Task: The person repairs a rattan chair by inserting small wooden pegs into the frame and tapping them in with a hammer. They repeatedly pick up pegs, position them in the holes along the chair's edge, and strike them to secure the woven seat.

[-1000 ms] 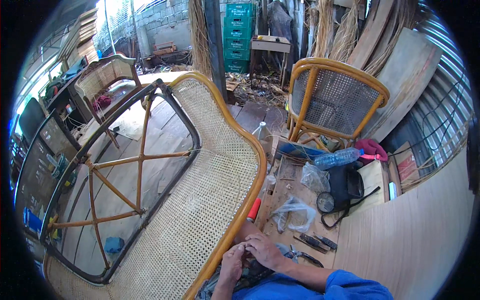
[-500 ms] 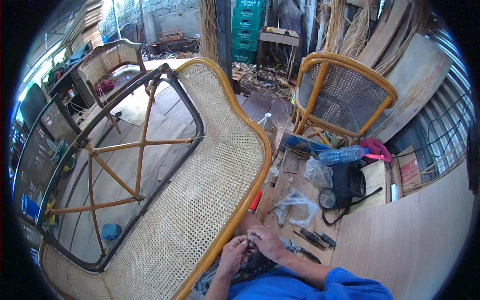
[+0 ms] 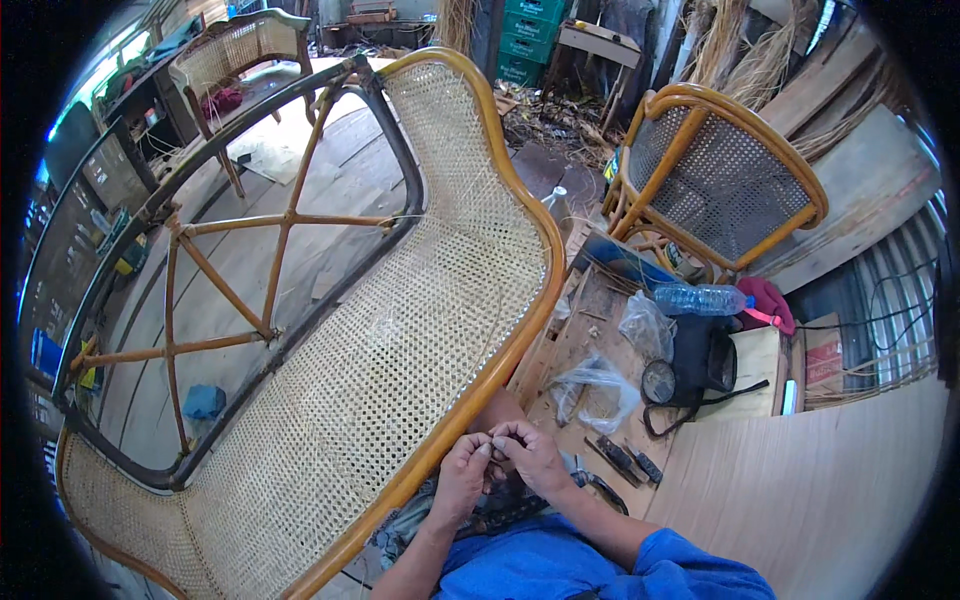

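Over my lap, my left hand [image 3: 465, 472] and my right hand [image 3: 532, 458] meet fingertip to fingertip. Both are closed in a pinch, and whatever is between the fingers is too small to make out. Just beyond them curves the glossy yellow-brown rim [image 3: 549, 275] of a large rattan bench, which lies tilted across the view from lower left to upper middle. Its woven cane panel [image 3: 375, 355] is pale, with small, even holes. Left of the panel, a dark frame is crossed by brown rattan struts [image 3: 222, 292].
To my right, a wooden work surface [image 3: 560, 362] holds slim dark-handled tools [image 3: 618, 458], a clear plastic bag [image 3: 597, 388], a water bottle [image 3: 700, 299] and a black bag [image 3: 703, 352]. A pale wood sheet [image 3: 800, 490] spreads at lower right. Beyond stands a rattan chair [image 3: 730, 180].
The whole view has shifted, so the bench's upper end sits higher and further right. My hands stay pinched together over my lap, with only slight finger movement.
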A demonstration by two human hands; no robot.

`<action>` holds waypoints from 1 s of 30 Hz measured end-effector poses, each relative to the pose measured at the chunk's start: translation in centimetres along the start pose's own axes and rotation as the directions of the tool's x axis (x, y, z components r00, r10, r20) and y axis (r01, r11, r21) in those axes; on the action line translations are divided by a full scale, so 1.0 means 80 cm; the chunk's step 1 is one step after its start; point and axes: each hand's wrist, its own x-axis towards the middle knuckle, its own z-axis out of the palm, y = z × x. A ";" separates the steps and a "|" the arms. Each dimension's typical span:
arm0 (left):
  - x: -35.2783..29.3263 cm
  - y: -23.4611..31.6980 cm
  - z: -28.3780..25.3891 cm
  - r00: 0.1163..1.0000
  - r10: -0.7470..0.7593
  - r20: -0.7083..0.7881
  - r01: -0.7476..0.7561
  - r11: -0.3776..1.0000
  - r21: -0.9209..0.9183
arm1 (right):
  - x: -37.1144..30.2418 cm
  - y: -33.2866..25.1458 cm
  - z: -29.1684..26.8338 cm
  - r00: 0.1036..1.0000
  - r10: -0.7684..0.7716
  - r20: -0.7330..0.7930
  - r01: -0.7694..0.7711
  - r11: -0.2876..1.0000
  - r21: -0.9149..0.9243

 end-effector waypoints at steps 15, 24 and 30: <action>-0.003 0.015 0.003 0.994 -0.096 -0.054 0.085 0.980 -0.178 | 0.000 0.002 0.008 0.980 -0.034 -0.198 0.041 0.999 0.030; 0.000 0.020 -0.002 0.979 -0.200 0.035 0.199 0.911 -0.362 | 0.002 -0.031 -0.006 0.985 -0.013 -0.173 0.028 0.996 0.084; -0.001 0.017 -0.002 0.975 -0.221 0.005 0.218 0.961 -0.171 | 0.003 -0.001 -0.010 0.992 -0.123 -0.007 0.121 0.982 -0.145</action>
